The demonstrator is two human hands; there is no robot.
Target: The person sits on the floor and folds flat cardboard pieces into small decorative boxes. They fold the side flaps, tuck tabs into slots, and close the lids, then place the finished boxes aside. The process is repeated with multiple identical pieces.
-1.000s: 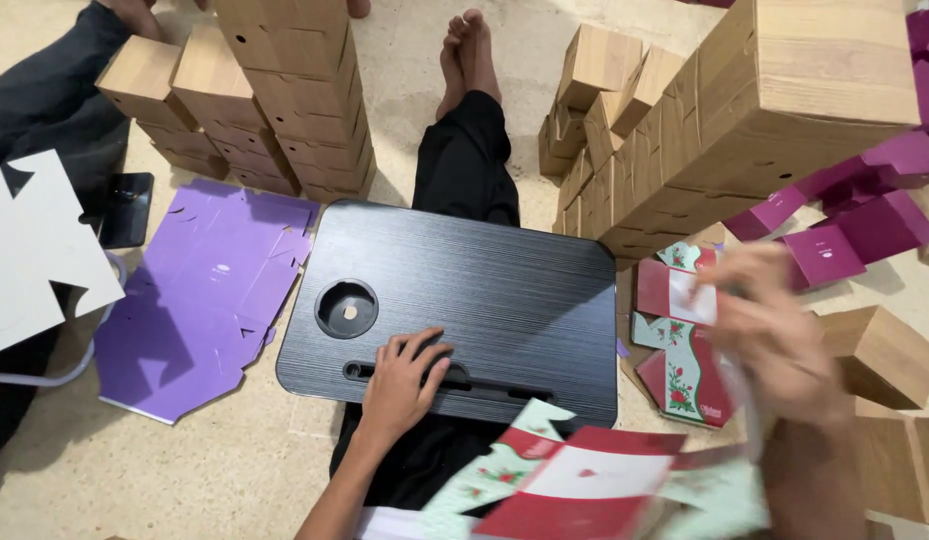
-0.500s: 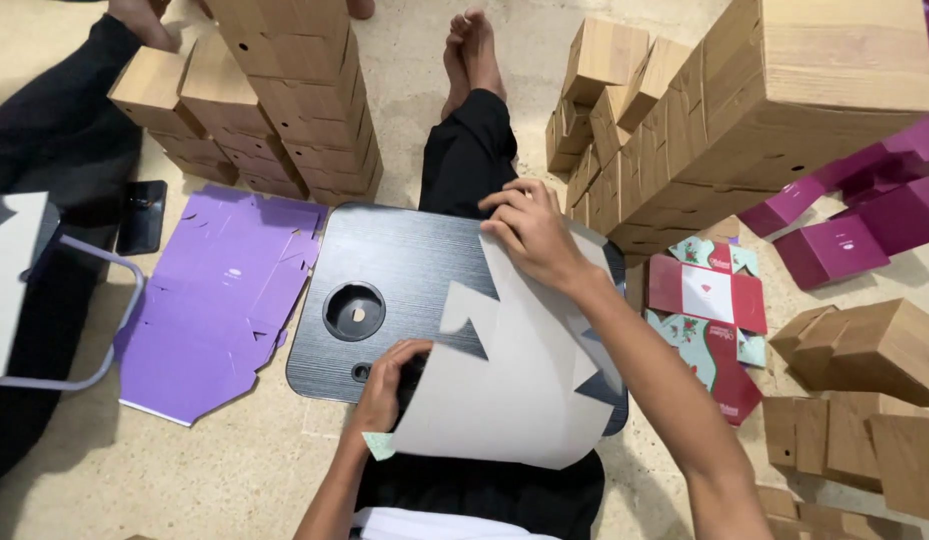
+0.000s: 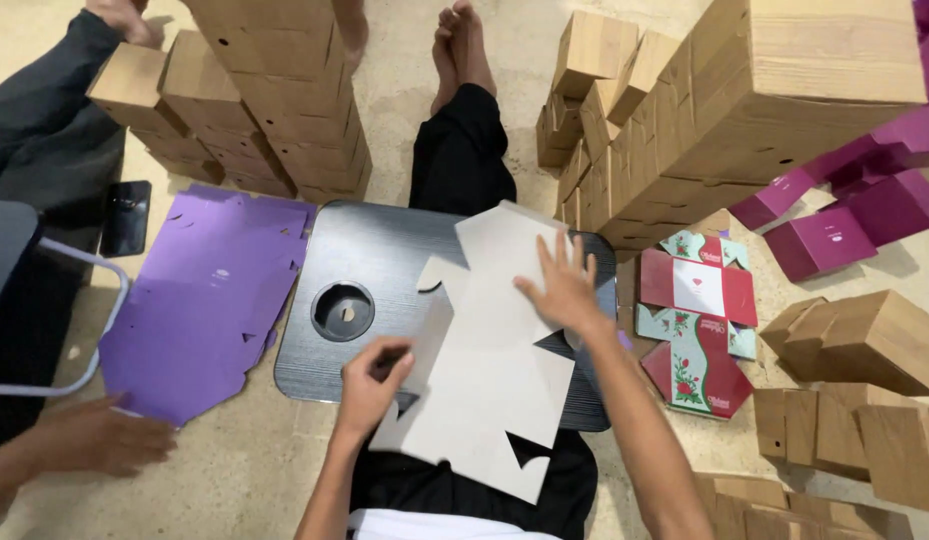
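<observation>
A flat grey die-cut cardboard sheet point(image 3: 489, 355) lies blank side up on a black lap tray point(image 3: 369, 255) over my outstretched legs. My right hand point(image 3: 561, 287) presses flat on the sheet's upper right part, fingers spread. My left hand point(image 3: 369, 380) curls its fingers around the sheet's left edge near the tray's front. Just right of the tray lies a stack of flat printed red, white and teal box blanks point(image 3: 699, 325).
Flat purple box blanks point(image 3: 199, 300) lie left of the tray. Stacks of brown cardboard boxes point(image 3: 274, 90) stand ahead, with more brown boxes point(image 3: 744, 110) right. Magenta boxes point(image 3: 844, 210) sit far right. Another person's hand point(image 3: 99, 437) rests lower left, beside a phone point(image 3: 127, 217).
The grey sheet has gone from held up and tilted to lying flat on the tray. My right hand moved from its top edge down onto its surface.
</observation>
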